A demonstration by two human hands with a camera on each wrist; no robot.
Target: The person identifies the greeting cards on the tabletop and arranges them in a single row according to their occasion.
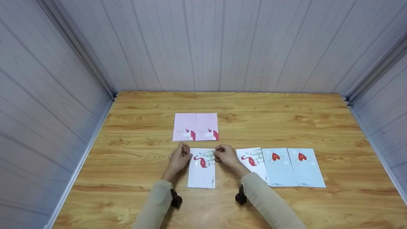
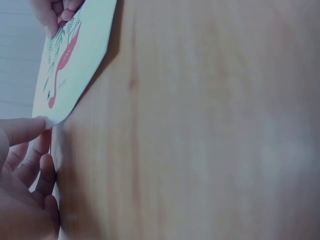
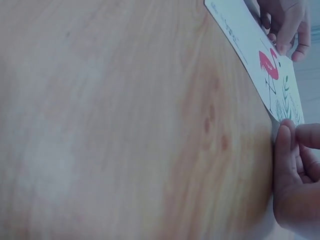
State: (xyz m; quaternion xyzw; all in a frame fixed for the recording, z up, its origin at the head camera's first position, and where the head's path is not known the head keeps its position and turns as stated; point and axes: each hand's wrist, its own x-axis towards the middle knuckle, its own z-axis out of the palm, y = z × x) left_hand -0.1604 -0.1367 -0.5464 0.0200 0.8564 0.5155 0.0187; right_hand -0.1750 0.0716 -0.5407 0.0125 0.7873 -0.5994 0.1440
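A white card with a red flamingo and green leaves point(image 1: 201, 178) is held by both hands near the middle of the table. My left hand point(image 1: 179, 158) pinches its upper left edge between thumb and fingers. At the upper right edge, my right hand point(image 1: 226, 155) pinches it the same way. The left wrist view shows the left thumb point(image 2: 27, 131) on the face of the card point(image 2: 87, 55), whose near edge stands slightly off the wood. In the right wrist view the right fingertips point(image 3: 286, 129) grip the corner beside the leaf print.
Two pink cards point(image 1: 185, 122) lie side by side farther back. To the right, another flamingo card point(image 1: 257, 163) and two pale blue cards with red hearts point(image 1: 278, 173) form a row; my right sleeve point(image 1: 267, 197) passes close to it. Panelled walls point(image 1: 206, 47) enclose the wooden table point(image 1: 127, 127).
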